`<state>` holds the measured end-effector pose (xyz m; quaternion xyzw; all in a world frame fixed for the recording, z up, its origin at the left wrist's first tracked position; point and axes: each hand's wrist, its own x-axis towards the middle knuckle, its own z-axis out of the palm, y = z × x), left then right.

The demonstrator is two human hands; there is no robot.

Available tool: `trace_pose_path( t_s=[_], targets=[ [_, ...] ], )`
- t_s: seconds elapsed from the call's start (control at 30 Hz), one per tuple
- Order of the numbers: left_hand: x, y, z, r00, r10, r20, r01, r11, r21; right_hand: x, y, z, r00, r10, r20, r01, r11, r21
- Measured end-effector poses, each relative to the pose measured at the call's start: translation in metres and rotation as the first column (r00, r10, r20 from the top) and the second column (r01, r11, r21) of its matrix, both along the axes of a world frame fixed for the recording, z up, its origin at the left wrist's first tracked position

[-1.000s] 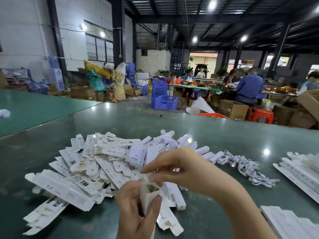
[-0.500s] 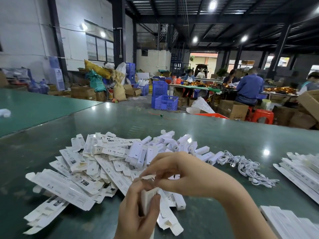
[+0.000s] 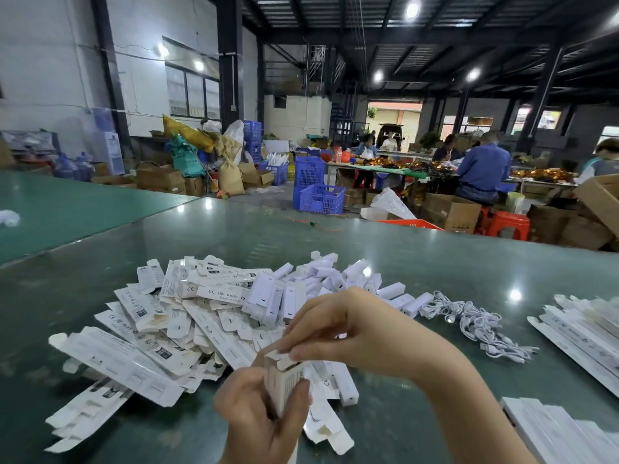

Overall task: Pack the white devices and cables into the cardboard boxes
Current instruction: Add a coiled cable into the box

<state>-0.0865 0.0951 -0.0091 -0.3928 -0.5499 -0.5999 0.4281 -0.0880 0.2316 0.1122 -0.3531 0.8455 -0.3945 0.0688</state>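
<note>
My left hand (image 3: pixel 259 418) grips a narrow white cardboard box (image 3: pixel 282 380), holding it upright near the table's front edge. My right hand (image 3: pixel 348 329) reaches over from the right and pinches the box's top flap (image 3: pixel 284 358) with its fingertips. Behind the hands lies a heap of flat unfolded white boxes (image 3: pixel 160 326). Several small white devices (image 3: pixel 311 286) are piled beyond it. A tangle of white cables (image 3: pixel 475 326) lies to the right of the devices.
The dark green table (image 3: pixel 385 249) carries stacks of long white boxes at the right edge (image 3: pixel 582 333) and at the bottom right corner (image 3: pixel 556 433). Beyond the table stand blue crates (image 3: pixel 320 197), brown cartons and seated people at a far bench.
My right hand's fingers have moved down onto the top of the box, and the flap now bends over the opening. My left hand keeps the box upright and has lifted it slightly.
</note>
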Motion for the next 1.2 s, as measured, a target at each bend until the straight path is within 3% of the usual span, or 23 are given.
trace_pose_path(
  t_s=[0.43, 0.63, 0.87, 0.97, 1.03, 1.1, 1.17, 1.2],
  targets=[
    [0.0, 0.002, -0.017, 0.992, 0.078, 0.095, -0.074, 0.996, -0.041, 0.0, 0.003, 0.0, 0.998, 0.003, -0.07, 0.001, 0.999, 0.054],
    [-0.001, 0.001, -0.017, 0.994, 0.068, 0.08, -0.066, 0.997, -0.037, 0.01, 0.002, 0.007, 0.992, 0.003, -0.13, 0.017, 0.988, 0.153],
    [0.002, 0.004, -0.015, 0.99, 0.01, 0.143, -0.02, 0.997, 0.071, 0.025, -0.003, 0.009, 0.968, -0.033, -0.249, 0.117, 0.937, 0.329],
    [0.005, 0.004, -0.012, 0.988, 0.04, 0.146, -0.05, 0.997, 0.067, 0.024, 0.001, 0.01, 0.977, -0.026, -0.211, 0.095, 0.943, 0.32],
    [0.01, 0.008, -0.005, 0.985, 0.052, 0.164, -0.064, 0.995, 0.07, 0.015, 0.002, 0.01, 0.987, -0.054, -0.15, 0.087, 0.971, 0.224],
    [0.017, 0.01, 0.009, 0.982, 0.06, 0.178, -0.082, 0.989, 0.122, -0.002, 0.004, 0.002, 0.961, -0.201, -0.189, 0.229, 0.963, 0.144],
    [0.024, 0.008, 0.021, 0.963, -0.011, 0.269, -0.062, 0.963, 0.261, -0.024, 0.01, -0.01, 0.892, -0.336, -0.302, 0.412, 0.879, 0.241],
    [0.028, 0.007, 0.03, 0.932, -0.123, 0.341, -0.009, 0.934, 0.358, -0.03, 0.012, -0.016, 0.875, -0.361, -0.323, 0.453, 0.846, 0.281]
  ],
)
